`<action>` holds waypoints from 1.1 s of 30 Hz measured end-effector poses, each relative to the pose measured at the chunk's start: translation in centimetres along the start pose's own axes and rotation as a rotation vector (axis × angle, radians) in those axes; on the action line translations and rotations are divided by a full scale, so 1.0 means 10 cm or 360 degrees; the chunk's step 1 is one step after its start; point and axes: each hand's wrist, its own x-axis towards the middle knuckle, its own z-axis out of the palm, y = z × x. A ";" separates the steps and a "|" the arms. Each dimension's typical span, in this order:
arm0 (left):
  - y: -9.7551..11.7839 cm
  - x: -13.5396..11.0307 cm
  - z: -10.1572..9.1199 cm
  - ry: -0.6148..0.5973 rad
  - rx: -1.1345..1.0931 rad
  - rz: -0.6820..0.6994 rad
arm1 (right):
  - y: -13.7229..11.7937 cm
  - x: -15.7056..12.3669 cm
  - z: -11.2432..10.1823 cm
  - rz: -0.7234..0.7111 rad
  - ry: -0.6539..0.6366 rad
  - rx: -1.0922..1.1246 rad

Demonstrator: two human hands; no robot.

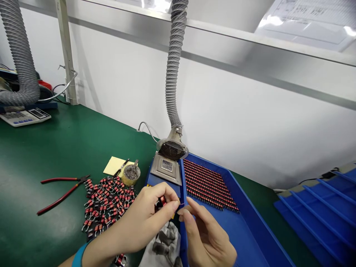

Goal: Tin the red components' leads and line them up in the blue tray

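The green bench (55,148) carries a blue tray (250,230) by its front edge, with a heap of red parts (105,204) to the tray's left. Between them the left hand (144,222) pinches one red part (162,201). The right hand (207,237) meets its fingertips, and I cannot tell whether it grips anything.

Red part (162,201) half behind left hand (144,222); glove (166,245) past bottom edge

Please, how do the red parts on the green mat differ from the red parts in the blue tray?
The mat parts lie in a loose heap, pointing every way; the tray parts sit in tight, straight rows. The mat parts lie on the open mat, left of the tray; the tray parts lie within its walls. Both are small and red.
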 end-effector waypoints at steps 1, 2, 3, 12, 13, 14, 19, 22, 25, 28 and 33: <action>0.00 0.00 0.00 0.0004 0.0005 -0.0005 | 0.01 0.00 0.01 -0.0075 0.0014 -0.0061; 0.00 0.00 0.00 0.0002 0.0014 -0.0008 | 0.02 0.01 0.01 -0.0159 0.0028 -0.0117; 0.00 -0.01 0.00 -0.0006 0.0025 -0.0010 | 0.03 0.01 0.01 -0.0233 0.0044 -0.0168; 0.02 0.01 -0.02 -0.0078 0.0044 -0.0093 | 0.05 0.05 -0.03 -0.0610 -0.0013 -0.0316; 0.02 0.01 -0.02 -0.0076 0.0021 -0.0108 | 0.04 0.06 -0.04 -0.0658 -0.0032 -0.0335; 0.02 0.02 -0.02 -0.0068 -0.0011 -0.0108 | 0.02 0.07 -0.06 -0.0675 -0.0097 -0.0327; 0.04 0.03 -0.03 -0.0034 -0.0150 -0.0045 | -0.09 0.16 -0.15 -0.0265 -0.0792 0.0121; 0.04 0.03 -0.04 -0.0117 -0.0195 -0.0081 | -0.07 0.14 -0.19 -0.0209 -0.0684 0.0158; 0.03 0.02 -0.04 -0.0162 -0.0217 -0.0122 | 0.02 0.08 -0.22 -0.0182 -0.0501 -0.0005; 0.03 0.02 -0.04 -0.0138 -0.0153 -0.0127 | 0.08 0.03 -0.23 -0.0117 -0.0389 -0.0072; 0.03 0.02 -0.04 -0.0138 -0.0152 -0.0129 | 0.03 0.08 -0.21 -0.0143 -0.0401 -0.0130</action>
